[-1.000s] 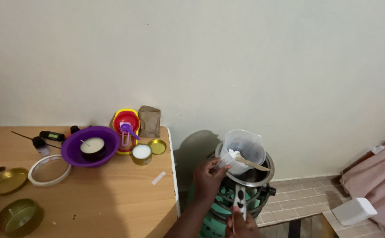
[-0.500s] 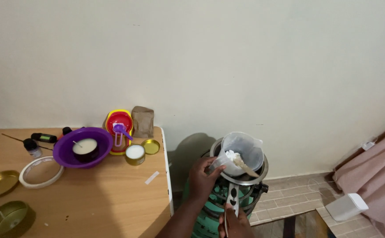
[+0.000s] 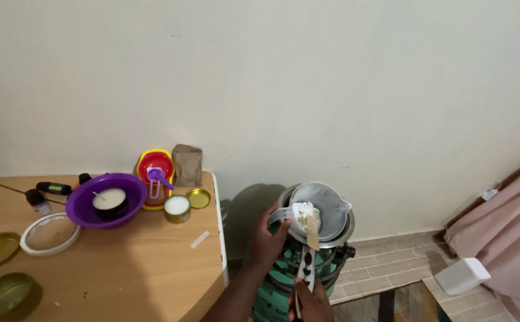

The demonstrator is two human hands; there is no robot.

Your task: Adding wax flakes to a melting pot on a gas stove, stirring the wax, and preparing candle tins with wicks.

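At the bottom edge of view, the right hand grips the black-and-white handle of a steel pot sitting on a green stove. Left hand, just above it, is closed on the handle of a clear plastic jug tilted over the pot, white lumps and a wooden spatula inside. Left of the hands, a wooden table carries a purple bowl and gold tins.

A small brown paper bag stands upright at the table's far right edge against the wall, just right of the stacked red and yellow bowls.
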